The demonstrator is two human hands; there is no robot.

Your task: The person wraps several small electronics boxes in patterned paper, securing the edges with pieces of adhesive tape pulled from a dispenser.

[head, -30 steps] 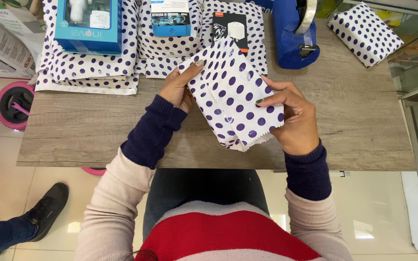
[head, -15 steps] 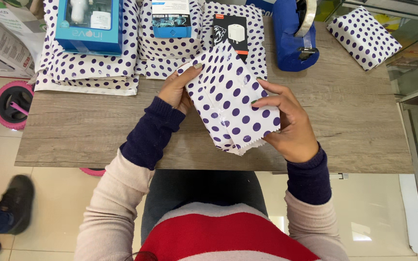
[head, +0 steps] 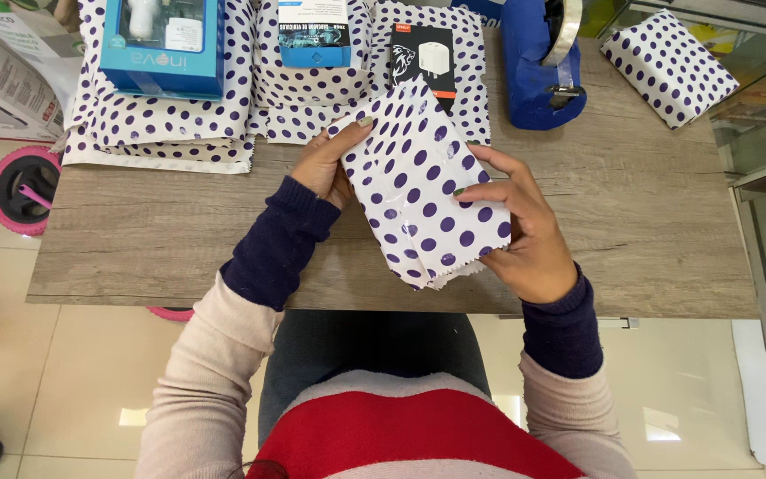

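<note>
Gripping the dotted parcel [head: 423, 186] over the table [head: 179, 248], the left hand [head: 325, 164] is pinching its top corner, the right hand [head: 525, 226] clasping its side; it looks light, its paper creasable, best held by the edges.

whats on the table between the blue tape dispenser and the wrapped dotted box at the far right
Nothing: in the head view, the stretch of wooden table between the blue tape dispenser and the wrapped dotted box is bare wood.

Clothing seen from above

Beige sleeves are ended by dark navy ribbed cuffs; a red band is shown across the striped jumper, and green-painted nails are seen.
</note>
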